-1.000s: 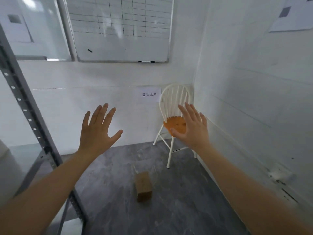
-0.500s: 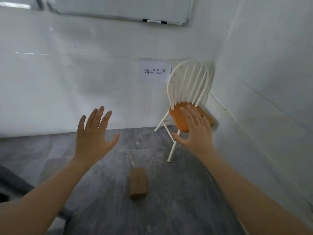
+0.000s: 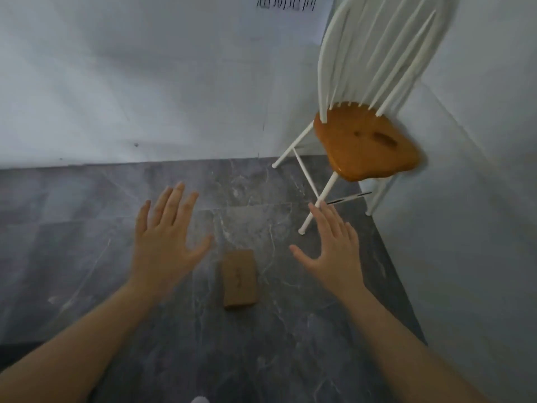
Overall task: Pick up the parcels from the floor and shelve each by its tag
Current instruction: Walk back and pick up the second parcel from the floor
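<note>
A small brown cardboard parcel (image 3: 240, 279) lies flat on the grey marbled floor, low in the middle of the head view. My left hand (image 3: 165, 242) hovers above the floor just left of the parcel, palm down, fingers spread, holding nothing. On the other side, my right hand (image 3: 334, 251) is held out the same way, empty and spread. Neither hand touches the parcel. No tag on the parcel is readable.
A white spindle-back chair (image 3: 366, 144) with an orange wooden seat stands in the corner at the right, its front leg close to my right hand. White walls close the space behind and to the right. A paper notice (image 3: 287, 2) hangs on the back wall.
The view has tilted down and moved closer to the floor; the whiteboard and metal shelf post have left the frame. Both hands have dropped lower, flanking the parcel.
</note>
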The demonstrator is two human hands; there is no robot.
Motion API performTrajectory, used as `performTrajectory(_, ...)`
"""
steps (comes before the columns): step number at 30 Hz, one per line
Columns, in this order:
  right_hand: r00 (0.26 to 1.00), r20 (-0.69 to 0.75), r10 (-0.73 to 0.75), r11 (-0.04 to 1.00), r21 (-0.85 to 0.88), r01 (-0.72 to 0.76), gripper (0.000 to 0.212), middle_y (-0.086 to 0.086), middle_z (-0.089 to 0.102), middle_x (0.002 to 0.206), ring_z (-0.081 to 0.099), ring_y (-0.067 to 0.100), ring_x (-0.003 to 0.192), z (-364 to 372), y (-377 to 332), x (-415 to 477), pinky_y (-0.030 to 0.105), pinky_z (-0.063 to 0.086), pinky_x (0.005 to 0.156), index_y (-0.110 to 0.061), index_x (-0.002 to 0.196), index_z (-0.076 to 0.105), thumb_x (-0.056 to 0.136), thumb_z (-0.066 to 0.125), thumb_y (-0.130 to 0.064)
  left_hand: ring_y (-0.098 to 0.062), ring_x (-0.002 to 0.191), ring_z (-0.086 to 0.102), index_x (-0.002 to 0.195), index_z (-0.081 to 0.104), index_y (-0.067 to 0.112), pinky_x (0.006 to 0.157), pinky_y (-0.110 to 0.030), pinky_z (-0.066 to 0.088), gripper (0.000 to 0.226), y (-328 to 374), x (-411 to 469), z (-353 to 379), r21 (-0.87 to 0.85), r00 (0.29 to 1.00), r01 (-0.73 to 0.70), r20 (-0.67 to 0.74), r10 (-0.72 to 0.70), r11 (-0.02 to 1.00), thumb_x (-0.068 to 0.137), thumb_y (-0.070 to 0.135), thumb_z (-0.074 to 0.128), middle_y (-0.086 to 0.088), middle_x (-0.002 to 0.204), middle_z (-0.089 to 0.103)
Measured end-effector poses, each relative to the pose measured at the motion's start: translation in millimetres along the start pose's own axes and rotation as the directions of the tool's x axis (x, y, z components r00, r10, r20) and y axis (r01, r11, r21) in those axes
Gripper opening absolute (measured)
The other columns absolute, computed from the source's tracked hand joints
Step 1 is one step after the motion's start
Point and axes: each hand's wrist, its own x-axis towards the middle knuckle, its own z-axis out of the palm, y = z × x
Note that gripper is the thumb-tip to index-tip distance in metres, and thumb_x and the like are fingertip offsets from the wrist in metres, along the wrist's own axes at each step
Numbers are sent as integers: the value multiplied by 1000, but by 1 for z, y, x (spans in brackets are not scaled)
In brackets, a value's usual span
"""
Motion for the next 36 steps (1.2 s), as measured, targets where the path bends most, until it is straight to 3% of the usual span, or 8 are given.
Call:
performTrajectory(9,956,292,19,1000,1,-20,88,1,25,157,20,18,145,275,69,-8,47,15,115,-23,148,26,73,34,-69,-27,142,22,144,32,15,114,-46,9,83,-58,-37,265,-79,962,140,247,-117,987,76,62,27,-10,153,28)
performTrajectory(15,886,434,163,978,49,-204,89,0,15,160,16,17,146,446,118,-23,45,14,116,-27,150,9,81,52,-62,-24,140,26,147,21,11,113,-40,21,84,-72,-70,451,-123,817,316,539,-204,941,84,64,39,-8,154,27)
performTrajectory(16,869,451,203,961,78,-266,93,1,15,160,17,19,146,471,124,-22,47,17,116,-26,151,5,80,55,-61,-25,137,31,146,24,11,111,-40,27,82,-69,-72,476,-210,755,440,613,-233,873,84,61,44,-8,153,29)
performTrajectory(18,827,494,269,901,175,-398,102,4,20,158,25,23,143,511,134,-16,48,25,114,-21,151,2,77,59,-62,-25,124,48,138,38,11,101,-39,41,74,-64,-73,522,-432,624,730,736,-261,529,81,55,55,-8,142,46)
performTrajectory(21,798,507,325,762,359,-538,96,1,50,139,52,20,121,547,144,-12,36,44,100,-20,148,20,73,68,-56,-21,102,63,127,49,9,86,-35,52,75,-53,-70,565,-557,529,830,785,-322,4,68,49,73,-7,123,62)
performTrajectory(24,835,442,329,676,507,-534,76,-6,60,116,59,9,98,560,148,-15,19,47,82,-21,138,38,74,74,-42,-21,96,65,125,52,14,83,-37,54,67,-50,-70,586,-626,552,775,738,-387,-87,69,42,75,-5,113,66)
performTrajectory(29,865,392,313,643,583,-497,78,-3,64,120,63,13,103,563,143,-21,37,52,92,-23,136,43,69,75,-48,-23,94,67,127,50,21,82,-40,55,62,-53,-73,581,-661,593,733,738,-322,-164,72,38,73,-5,112,66)
performTrajectory(36,923,316,221,555,737,-386,59,1,61,127,60,-2,103,450,91,1,15,53,84,-15,142,39,89,59,-31,-14,83,70,131,46,21,58,-24,57,52,-41,-51,454,-752,685,610,659,-311,-250,83,33,62,-5,113,67)
